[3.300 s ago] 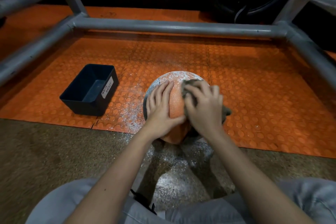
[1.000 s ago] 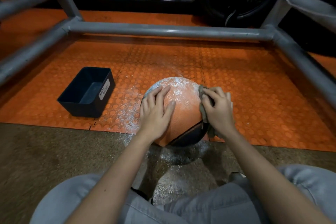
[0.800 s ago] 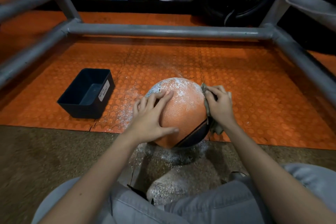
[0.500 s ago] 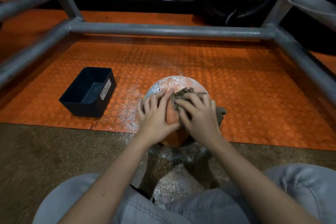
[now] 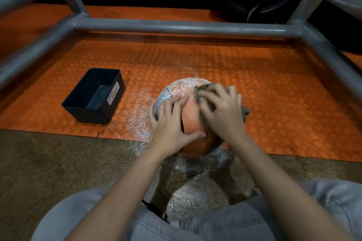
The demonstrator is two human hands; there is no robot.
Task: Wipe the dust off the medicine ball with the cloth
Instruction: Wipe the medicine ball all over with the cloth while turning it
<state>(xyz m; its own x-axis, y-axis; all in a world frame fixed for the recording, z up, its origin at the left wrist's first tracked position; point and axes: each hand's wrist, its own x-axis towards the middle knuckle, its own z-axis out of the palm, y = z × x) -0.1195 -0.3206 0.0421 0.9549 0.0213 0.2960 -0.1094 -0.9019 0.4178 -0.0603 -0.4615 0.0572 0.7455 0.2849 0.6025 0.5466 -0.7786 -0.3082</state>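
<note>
Since half a second ago your right hand has slid the cloth up and away from you, from the near upper face of the medicine ball toward its far crown, while your left hand has kept its place on the ball's left side. The ball sits on the near edge of the orange studded mat, right where it meets the brown floor, directly in front of your knees. Your left fingers are spread and lie flat on the surface with the thumb reaching across the near face; they grasp nothing and seem to be there to stop the ball rolling under the wiping strokes. Your right fingers are curled over the bunched cloth, pressing it down, and a tail of it sticks out past the ball on the right. White dust clings to the far top just beyond the cloth, whereas the near orange face looks clean, so you are probably partway through. More loose powder lies scattered on the mat left of the ball. A dark bin labelled as a waste basket stands well to the left, apart from the ball, and a grey metal frame fences the mat.
</note>
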